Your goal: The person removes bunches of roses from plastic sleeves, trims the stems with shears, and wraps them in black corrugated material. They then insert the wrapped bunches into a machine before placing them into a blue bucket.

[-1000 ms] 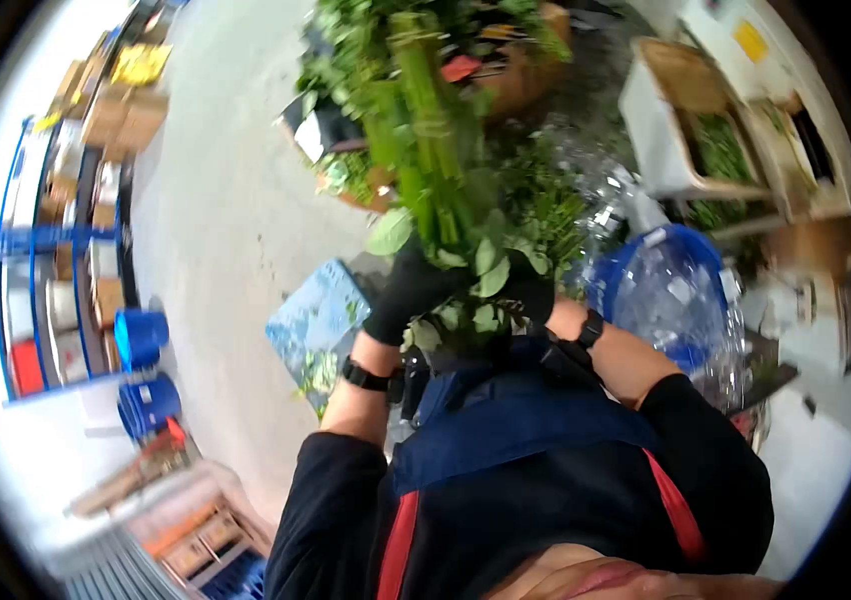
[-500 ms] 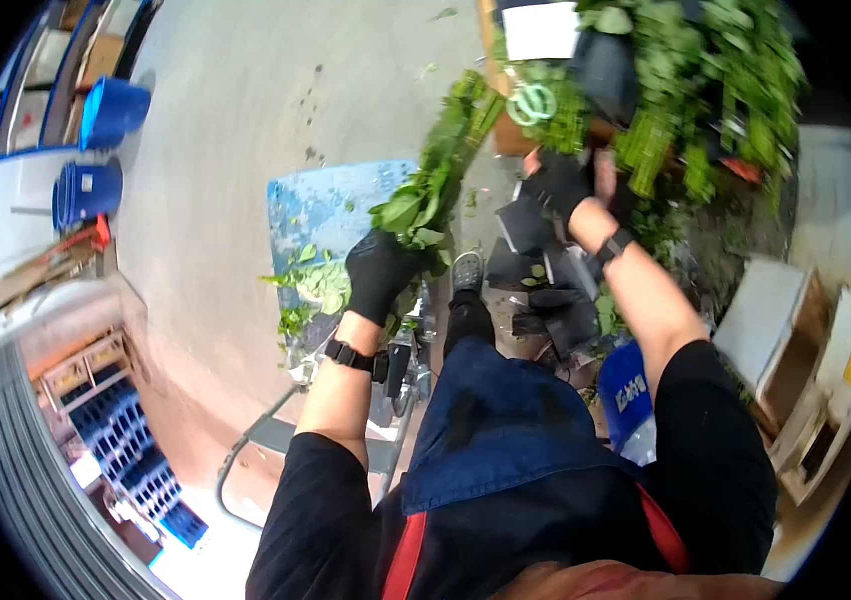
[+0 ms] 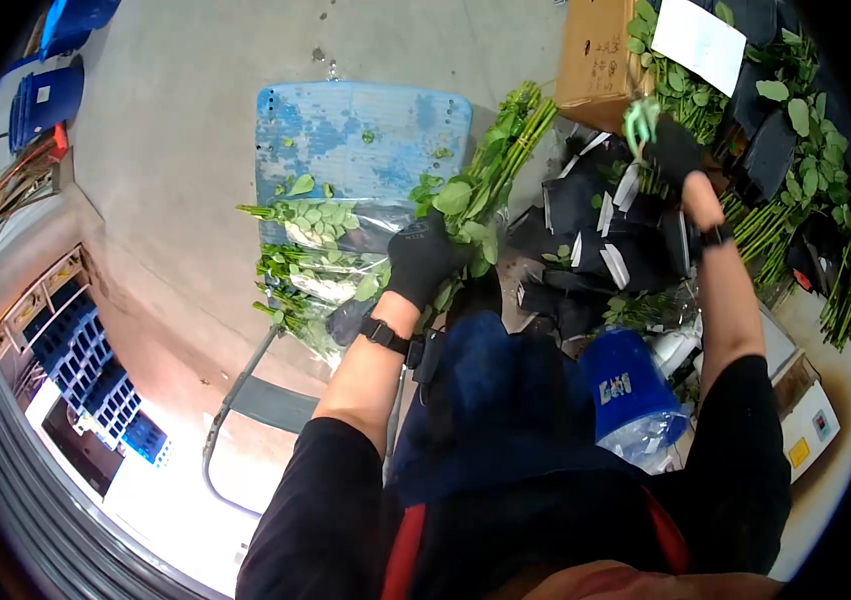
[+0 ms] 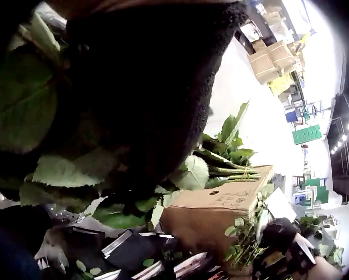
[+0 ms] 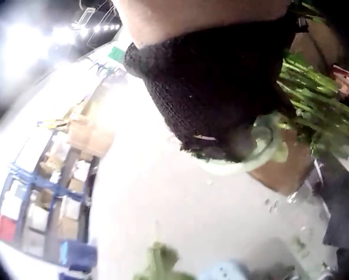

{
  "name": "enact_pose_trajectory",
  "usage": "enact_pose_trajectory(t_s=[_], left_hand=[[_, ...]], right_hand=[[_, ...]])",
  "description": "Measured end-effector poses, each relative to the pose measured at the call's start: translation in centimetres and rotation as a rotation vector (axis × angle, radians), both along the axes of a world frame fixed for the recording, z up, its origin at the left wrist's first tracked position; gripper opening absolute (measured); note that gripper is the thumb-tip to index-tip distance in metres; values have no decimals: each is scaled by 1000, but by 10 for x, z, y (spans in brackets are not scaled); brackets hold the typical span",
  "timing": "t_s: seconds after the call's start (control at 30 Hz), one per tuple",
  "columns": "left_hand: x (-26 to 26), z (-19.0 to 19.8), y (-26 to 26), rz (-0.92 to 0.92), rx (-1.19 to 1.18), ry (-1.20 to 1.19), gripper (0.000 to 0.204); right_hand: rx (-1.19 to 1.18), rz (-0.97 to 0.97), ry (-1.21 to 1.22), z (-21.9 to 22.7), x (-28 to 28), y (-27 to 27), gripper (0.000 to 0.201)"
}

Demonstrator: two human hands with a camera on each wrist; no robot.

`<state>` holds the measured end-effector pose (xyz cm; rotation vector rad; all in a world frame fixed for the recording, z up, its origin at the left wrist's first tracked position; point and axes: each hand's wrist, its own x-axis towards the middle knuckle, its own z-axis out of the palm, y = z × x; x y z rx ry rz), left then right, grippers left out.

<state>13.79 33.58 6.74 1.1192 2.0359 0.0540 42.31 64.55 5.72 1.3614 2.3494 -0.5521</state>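
Observation:
My gloved left hand (image 3: 424,262) grips a bundle of leafy green stems (image 3: 511,150), whose cut ends point up and to the right in the head view. In the left wrist view its leaves (image 4: 63,170) crowd around the dark glove. Over by the cardboard box (image 3: 598,62), my gloved right hand (image 3: 674,155) holds scissors with pale green handles (image 3: 641,122). The handle loop (image 5: 275,143) shows beside the glove in the right wrist view; the blades are hard to make out. Wrapped bunches (image 3: 321,225) lie on the near part of a worn blue board (image 3: 361,140), left of my left hand.
Black sleeves with white edges (image 3: 586,225) are piled between my hands. More cut greens (image 3: 816,165) and a white sheet (image 3: 698,45) lie at the upper right. A blue bucket (image 3: 631,385) with clear plastic stands by my right forearm; a chair frame (image 3: 231,425) is lower left.
Both hands were at the bundle; the right hand has left it, reached to the box and picked up the scissors. The left hand keeps the bundle, now lower, beside the blue board.

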Motion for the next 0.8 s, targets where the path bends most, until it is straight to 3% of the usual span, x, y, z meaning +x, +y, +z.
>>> enact_pose_trajectory(t_s=[0.07, 0.13, 0.2, 0.23, 0.33, 0.43, 0.5, 0.57, 0.67, 0.8], left_hand=[[2, 4, -2, 24, -5, -36, 63], [6, 12, -3, 33, -30, -65, 64], [12, 11, -6, 13, -58, -47, 63], [17, 11, -9, 1, -73, -36, 62], [32, 12, -16, -26, -119, 8, 59], [54, 21, -27, -96, -60, 94, 53], [76, 29, -39, -153, -24, 88, 49], [100, 33, -54, -218, -27, 60, 46], [136, 33, -77, -317, -30, 38, 45], [188, 45, -100, -406, 82, 112, 45]], right_hand=[[149, 210, 399, 0, 13, -53, 53], [83, 222, 610, 19, 11, -98, 51], [-26, 310, 106, 75, -35, -112, 54], [11, 353, 208, 87, -40, -119, 52], [80, 283, 33, 75, -34, -137, 44], [103, 298, 165, 80, -13, -156, 44], [131, 343, 225, 89, 2, -171, 30], [91, 352, 178, 75, 37, -187, 16], [-36, 322, 110, 63, 89, -220, 19], [-159, 77, 110, 92, 159, -256, 26]])
